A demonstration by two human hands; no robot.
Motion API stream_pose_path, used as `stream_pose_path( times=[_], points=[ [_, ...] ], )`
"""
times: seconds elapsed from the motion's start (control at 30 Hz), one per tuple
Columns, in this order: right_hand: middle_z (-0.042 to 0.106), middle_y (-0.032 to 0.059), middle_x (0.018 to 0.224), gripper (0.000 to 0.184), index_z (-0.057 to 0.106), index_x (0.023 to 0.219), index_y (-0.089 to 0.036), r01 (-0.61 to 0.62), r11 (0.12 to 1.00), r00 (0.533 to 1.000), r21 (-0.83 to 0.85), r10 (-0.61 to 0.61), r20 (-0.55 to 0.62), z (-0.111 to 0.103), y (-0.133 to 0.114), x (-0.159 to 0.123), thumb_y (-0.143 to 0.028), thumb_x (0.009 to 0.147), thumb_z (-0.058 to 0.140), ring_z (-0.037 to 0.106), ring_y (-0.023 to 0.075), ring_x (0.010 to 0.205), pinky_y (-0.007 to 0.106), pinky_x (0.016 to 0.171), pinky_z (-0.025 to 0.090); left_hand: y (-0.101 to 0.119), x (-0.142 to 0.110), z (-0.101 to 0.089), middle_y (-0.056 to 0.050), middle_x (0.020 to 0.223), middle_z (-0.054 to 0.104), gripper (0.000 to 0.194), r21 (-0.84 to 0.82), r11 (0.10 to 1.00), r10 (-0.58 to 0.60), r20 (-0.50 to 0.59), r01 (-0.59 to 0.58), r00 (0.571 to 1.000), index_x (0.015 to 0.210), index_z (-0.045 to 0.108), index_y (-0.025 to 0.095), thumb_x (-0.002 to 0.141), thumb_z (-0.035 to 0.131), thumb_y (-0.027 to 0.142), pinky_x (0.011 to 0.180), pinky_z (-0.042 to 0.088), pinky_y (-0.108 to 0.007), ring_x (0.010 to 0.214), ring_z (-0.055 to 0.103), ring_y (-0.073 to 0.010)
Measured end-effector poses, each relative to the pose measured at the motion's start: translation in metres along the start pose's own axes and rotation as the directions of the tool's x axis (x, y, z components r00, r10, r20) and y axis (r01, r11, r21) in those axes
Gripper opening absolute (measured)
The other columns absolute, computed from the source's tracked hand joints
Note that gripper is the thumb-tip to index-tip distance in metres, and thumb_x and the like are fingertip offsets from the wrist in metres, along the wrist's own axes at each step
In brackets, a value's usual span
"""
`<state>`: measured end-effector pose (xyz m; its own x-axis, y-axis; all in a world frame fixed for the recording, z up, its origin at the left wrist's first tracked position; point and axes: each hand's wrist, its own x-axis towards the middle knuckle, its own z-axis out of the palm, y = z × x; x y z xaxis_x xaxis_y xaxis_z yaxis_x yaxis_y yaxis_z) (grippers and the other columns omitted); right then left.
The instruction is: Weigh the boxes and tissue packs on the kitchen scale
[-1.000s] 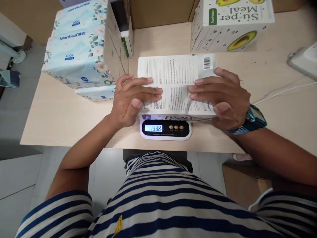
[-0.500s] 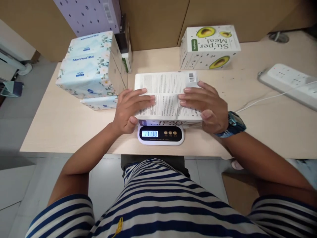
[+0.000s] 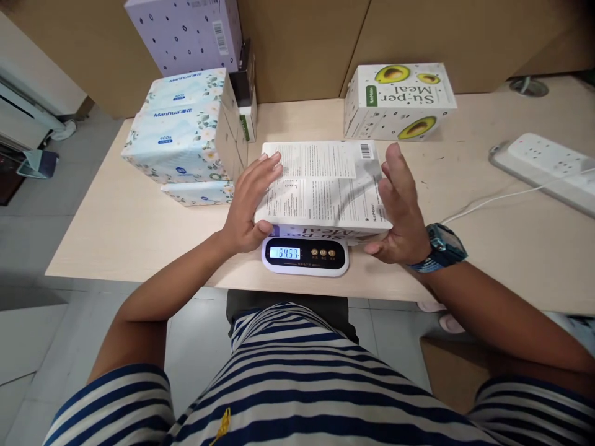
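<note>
A white printed carton (image 3: 325, 186) lies flat on a small white kitchen scale (image 3: 305, 255) at the table's near edge; the scale's lit display shows digits. My left hand (image 3: 248, 201) rests against the carton's left side with fingers stretched out. My right hand (image 3: 398, 204), with a blue watch on its wrist, stands at the carton's right side, fingers straight and together. Neither hand grips the carton.
Stacked tissue packs (image 3: 186, 133) sit left of the carton, with a purple dotted box (image 3: 186, 31) behind. An avocado-printed carton (image 3: 400, 99) stands at the back. A white power strip (image 3: 543, 161) and its cable lie right. Cardboard walls line the light wooden table (image 3: 116, 229).
Both hands lay flat on the carton's top, pressing it; now they have slid off to its left and right sides. The scale's reading has dropped.
</note>
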<state>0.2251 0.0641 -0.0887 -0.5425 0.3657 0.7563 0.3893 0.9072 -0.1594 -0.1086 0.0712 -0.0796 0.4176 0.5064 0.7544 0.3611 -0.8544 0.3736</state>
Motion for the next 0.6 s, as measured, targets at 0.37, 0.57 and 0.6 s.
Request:
stream_pose_path(
  times=[0.37, 0.57, 0.6],
  points=[
    [-0.013, -0.0134, 0.193, 0.1, -0.003, 0.183, -0.047, 0.018, 0.998, 0.997, -0.054, -0.014, 0.075, -0.002, 0.01, -0.003, -0.093, 0.101, 0.031, 0.014, 0.0408, 0.18, 0.072, 0.14, 0.036, -0.004, -0.004, 0.001, -0.005, 0.176, 0.056, 0.091, 0.052, 0.996, -0.078, 0.043, 0.076, 0.996, 0.167, 0.049, 0.042, 0.1, 0.023, 0.097, 0.141, 0.03, -0.064, 0.168, 0.049, -0.0383],
    [-0.004, -0.0137, 0.194, 0.088, 0.007, 0.183, -0.045, 0.015, 1.0, 1.0, 0.006, -0.016, 0.02, 0.0, 0.006, -0.003, -0.085, 0.107, 0.025, 0.013, 0.0374, 0.18, 0.068, 0.143, 0.032, -0.003, -0.002, -0.001, -0.006, 0.176, 0.056, 0.101, 0.056, 0.987, -0.152, 0.067, 0.148, 0.986, 0.162, 0.055, 0.04, 0.093, 0.019, 0.105, 0.143, 0.026, -0.065, 0.169, 0.046, -0.0408],
    [-0.003, -0.0151, 0.194, 0.086, 0.008, 0.183, -0.047, -0.003, 1.0, 1.0, 0.022, 0.003, 0.015, 0.001, 0.002, -0.003, -0.084, 0.107, 0.023, 0.013, 0.0372, 0.181, 0.068, 0.144, 0.03, -0.002, -0.002, -0.001, -0.006, 0.176, 0.056, 0.105, 0.059, 0.982, -0.185, 0.071, 0.181, 0.98, 0.161, 0.057, 0.04, 0.09, 0.018, 0.107, 0.143, 0.025, -0.065, 0.17, 0.045, -0.0415]
  ],
)
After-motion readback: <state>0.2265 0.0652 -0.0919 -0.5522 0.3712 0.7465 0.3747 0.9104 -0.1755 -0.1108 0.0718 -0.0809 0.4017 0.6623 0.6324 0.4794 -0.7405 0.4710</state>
